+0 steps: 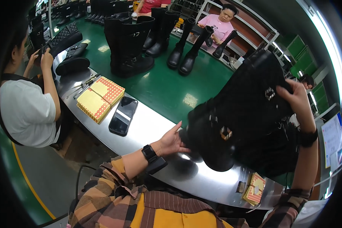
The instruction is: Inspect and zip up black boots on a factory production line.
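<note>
A large black boot [250, 95] with metal buckles is tilted over the bench on my right, its shaft up and its foot low. At the upper shaft, my right hand [295, 98] is closed on its edge, with the thumb in front. Dark shapes overlap below, so I cannot tell whether a second boot is held with it. My left hand [171, 141] is beside the foot end, thumb raised and apart from the fingers. Those fingertips reach to the boot's dark edge, where they are partly hidden. A dark watch [149, 153] is on my left wrist.
On the metal bench edge [144, 133] lie a phone [123, 116] and a banded stack of yellow cards [99, 98]. Another card bundle [254, 189] is near my right. Black boots [130, 49] stand across the green surface. One co-worker [28, 102] sits left, another [218, 26] opposite.
</note>
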`<state>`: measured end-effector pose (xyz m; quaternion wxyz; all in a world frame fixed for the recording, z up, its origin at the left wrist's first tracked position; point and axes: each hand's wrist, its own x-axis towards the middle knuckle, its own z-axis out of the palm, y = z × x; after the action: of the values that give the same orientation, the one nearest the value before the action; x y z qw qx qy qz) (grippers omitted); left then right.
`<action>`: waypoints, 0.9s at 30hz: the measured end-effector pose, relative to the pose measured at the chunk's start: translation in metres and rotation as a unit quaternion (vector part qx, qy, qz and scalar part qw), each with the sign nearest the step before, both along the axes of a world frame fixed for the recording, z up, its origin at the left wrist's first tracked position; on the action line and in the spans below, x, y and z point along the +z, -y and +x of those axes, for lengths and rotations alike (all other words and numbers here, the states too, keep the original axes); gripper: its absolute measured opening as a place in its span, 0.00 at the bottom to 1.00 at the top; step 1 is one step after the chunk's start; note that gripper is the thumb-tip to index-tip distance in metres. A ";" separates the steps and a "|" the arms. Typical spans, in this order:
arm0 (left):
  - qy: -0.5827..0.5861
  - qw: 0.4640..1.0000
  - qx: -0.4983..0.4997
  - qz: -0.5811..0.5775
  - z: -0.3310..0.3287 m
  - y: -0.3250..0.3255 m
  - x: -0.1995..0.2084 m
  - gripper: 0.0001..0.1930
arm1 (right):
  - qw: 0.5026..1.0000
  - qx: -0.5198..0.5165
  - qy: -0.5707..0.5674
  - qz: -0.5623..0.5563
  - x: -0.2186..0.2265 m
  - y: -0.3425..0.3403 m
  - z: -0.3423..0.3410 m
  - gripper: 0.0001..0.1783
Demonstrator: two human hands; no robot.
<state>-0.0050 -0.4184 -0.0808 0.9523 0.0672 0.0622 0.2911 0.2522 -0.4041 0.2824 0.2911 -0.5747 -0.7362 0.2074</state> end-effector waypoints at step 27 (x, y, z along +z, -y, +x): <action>-0.245 0.963 0.075 0.083 -0.005 -0.014 -0.007 0.14 | 0.916 -0.297 0.245 0.112 -0.167 -0.368 0.106 0.26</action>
<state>-0.0097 -0.4047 -0.0882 0.8747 0.2101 0.2739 0.3403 0.3583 -0.0364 0.1149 0.2121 -0.7635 -0.5980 -0.1198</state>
